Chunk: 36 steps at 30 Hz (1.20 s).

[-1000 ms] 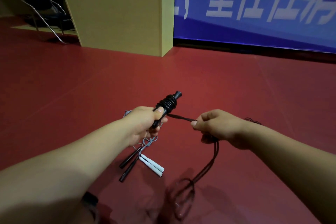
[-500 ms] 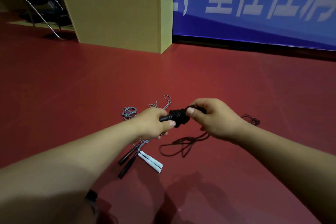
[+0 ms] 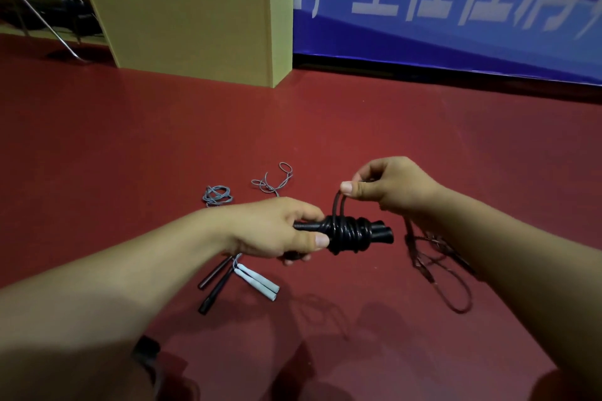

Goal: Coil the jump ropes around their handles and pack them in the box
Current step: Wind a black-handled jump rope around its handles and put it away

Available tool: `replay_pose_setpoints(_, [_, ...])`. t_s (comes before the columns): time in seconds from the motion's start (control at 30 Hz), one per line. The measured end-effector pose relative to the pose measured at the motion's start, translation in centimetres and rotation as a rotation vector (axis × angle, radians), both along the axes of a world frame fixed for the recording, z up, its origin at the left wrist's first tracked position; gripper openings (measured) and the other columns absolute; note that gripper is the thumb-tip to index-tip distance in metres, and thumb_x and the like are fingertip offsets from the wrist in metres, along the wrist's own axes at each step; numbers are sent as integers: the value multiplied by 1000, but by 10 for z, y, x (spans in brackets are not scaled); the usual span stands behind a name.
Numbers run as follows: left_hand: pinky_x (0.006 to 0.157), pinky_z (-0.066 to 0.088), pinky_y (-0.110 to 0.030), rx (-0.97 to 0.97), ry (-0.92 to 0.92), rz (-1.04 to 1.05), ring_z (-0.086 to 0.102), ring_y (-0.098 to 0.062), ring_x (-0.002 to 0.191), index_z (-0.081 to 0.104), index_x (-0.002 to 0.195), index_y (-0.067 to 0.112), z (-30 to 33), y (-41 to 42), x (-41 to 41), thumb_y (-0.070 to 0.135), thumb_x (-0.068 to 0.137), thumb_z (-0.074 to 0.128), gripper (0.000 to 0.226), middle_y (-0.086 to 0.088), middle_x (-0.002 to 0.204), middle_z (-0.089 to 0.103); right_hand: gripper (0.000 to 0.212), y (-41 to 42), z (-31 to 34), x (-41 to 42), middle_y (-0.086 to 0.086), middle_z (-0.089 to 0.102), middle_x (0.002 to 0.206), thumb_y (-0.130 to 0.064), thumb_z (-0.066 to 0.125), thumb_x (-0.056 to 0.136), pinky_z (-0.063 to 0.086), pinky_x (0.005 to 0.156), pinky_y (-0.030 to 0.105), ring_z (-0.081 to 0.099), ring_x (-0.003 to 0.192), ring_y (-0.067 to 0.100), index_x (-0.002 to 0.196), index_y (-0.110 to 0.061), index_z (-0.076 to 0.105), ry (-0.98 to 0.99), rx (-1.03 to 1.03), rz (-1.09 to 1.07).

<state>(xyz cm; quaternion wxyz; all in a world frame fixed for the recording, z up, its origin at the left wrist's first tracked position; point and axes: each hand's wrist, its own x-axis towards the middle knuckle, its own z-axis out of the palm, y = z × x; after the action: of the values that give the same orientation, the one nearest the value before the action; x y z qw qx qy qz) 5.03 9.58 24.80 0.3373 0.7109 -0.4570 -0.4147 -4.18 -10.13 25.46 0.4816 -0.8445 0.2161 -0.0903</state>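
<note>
Half a second back the right hand (image 3: pixel 391 187) sat on the coil itself; now it has lifted above it, drawing a doubled strand of rope up from the windings, and the handles have swung to point right.

Nearest, the left hand (image 3: pixel 277 231) curls round the black handles (image 3: pixel 381 233), thumb pressed against the edge of the coil (image 3: pixel 348 233), which wraps the handles in several tight turns. Just above, the right hand pinches the rope strand between thumb and forefinger, its other fingers curled. Below and right of that hand, the unwound black rope (image 3: pixel 456 286) trails in loose loops on the red floor (image 3: pixel 325 140).

Under the left wrist lie two dark handles (image 3: pixel 213 283) and two white handles (image 3: pixel 259 283), side by side and uncoiled. Farther off, their grey cords (image 3: pixel 216 196) lie tangled on the floor. Beyond stands a yellow cabinet (image 3: pixel 182 10), against a blue banner (image 3: pixel 456 10).

By my judgement the task is early: one rope is partly wound, two more lie untouched, and no packing box is identifiable in view.
</note>
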Motion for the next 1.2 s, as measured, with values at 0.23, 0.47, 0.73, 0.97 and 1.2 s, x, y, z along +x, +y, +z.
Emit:
replay_pose_setpoints(0.23, [64,46,-21,-93,292,-44,51,-12,64,50,103,7,6,3,2,24,93,55,20,-2,79,57,33,-8,-4,-7,10,58,72,-29,77,71,42,52,24,50,57,16,89,-4,64,-63,234,84])
replay_pose_setpoints(0.47, [62,46,-27,-131,479,220,48,-11,56,53,110,10,3,4,3,14,98,55,14,1,74,56,7,18,-13,0,5,58,73,-10,59,91,26,46,22,42,51,11,85,-11,62,195,129,68])
replay_pose_setpoints(0.73, [51,40,-23,-142,284,595,49,-11,52,60,89,12,-2,1,11,22,100,53,17,0,69,57,18,51,-13,8,5,52,69,-26,54,99,31,44,21,40,45,13,85,-14,55,248,222,120])
replay_pose_setpoints(0.97, [54,43,-26,-100,20,712,55,-12,56,59,92,11,-13,0,24,25,98,56,15,-1,74,64,14,61,-13,13,3,48,73,-28,57,96,44,55,24,41,56,13,92,-15,62,307,190,130])
replay_pose_setpoints(1.2, [68,45,-32,-55,-263,818,59,-24,74,59,88,15,-20,2,38,29,94,58,15,-11,87,69,22,68,-6,10,4,49,70,-25,55,97,44,59,29,46,56,16,79,-13,54,324,161,176])
